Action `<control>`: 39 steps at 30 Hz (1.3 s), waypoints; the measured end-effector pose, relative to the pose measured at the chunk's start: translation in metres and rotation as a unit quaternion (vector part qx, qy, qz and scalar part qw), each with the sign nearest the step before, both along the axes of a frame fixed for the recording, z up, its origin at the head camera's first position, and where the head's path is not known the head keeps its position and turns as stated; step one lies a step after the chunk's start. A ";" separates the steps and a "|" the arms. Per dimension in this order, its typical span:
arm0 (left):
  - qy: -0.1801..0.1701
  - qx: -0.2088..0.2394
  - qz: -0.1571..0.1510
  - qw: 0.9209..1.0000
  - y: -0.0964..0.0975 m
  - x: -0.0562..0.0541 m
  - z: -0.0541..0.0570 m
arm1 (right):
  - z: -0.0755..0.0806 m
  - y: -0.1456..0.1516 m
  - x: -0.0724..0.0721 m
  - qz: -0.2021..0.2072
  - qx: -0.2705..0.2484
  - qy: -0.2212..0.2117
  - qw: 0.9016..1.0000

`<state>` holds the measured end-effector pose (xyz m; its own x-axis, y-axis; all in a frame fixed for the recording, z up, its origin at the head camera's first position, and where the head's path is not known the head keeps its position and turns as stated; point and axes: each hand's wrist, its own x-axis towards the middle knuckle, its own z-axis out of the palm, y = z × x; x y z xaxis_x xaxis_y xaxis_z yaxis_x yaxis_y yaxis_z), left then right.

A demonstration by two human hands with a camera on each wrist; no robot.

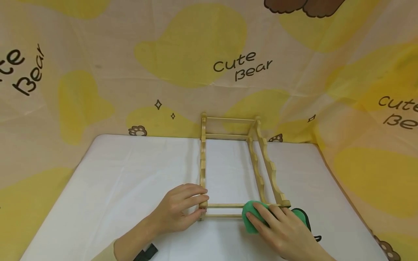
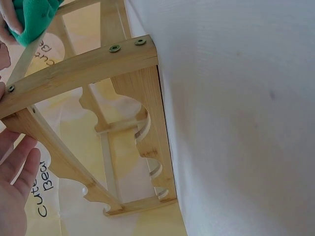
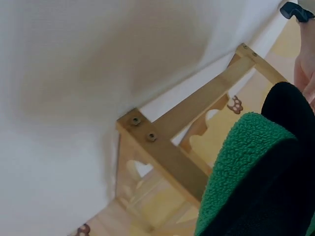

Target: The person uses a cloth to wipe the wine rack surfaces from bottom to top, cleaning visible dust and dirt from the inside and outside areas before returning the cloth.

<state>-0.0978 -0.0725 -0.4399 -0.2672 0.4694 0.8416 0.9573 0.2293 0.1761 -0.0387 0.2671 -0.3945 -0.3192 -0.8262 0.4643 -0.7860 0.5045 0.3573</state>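
Observation:
A light wooden rack [image 1: 225, 206] with scalloped side rails stands on the white tabletop, its near end towards me. My left hand [image 1: 183, 208] holds the rack's near left corner; in the left wrist view its fingers [image 2: 22, 157] reach behind the wood. With my right hand [image 1: 284, 228] I hold a green cloth [image 1: 249, 217] with black edging over the right part of the near rails. Fuzzy green pile and a dark side of the cloth [image 3: 241, 157] fill the lower right of the right wrist view, hiding part of the rack.
A white-covered table [image 1: 147, 170] lies under the rack. Behind it and at the sides hangs a yellow-patterned curtain [image 1: 196, 43] with printed words, close to the rack's far end. A dark strap [image 1: 147, 252] shows beside my left forearm.

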 end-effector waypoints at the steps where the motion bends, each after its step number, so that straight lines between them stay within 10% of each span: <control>1: -0.001 0.000 0.000 1.000 0.000 0.000 0.000 | 0.000 0.003 0.000 -0.003 -0.003 0.000 1.000; 16: 0.004 0.001 0.010 1.000 0.002 -0.001 0.008 | -0.002 0.061 0.006 -0.008 -0.024 -0.021 0.999; 39: -0.074 -0.019 0.105 0.992 0.013 0.017 0.019 | 0.011 0.092 -0.003 0.001 -0.054 -0.008 0.999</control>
<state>-0.0811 -0.0596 -0.4212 -0.4818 0.4204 0.7688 0.8518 0.4304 0.2985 -0.0419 0.3590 -0.3834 -0.3253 -0.7729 0.5448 -0.7929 0.5368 0.2882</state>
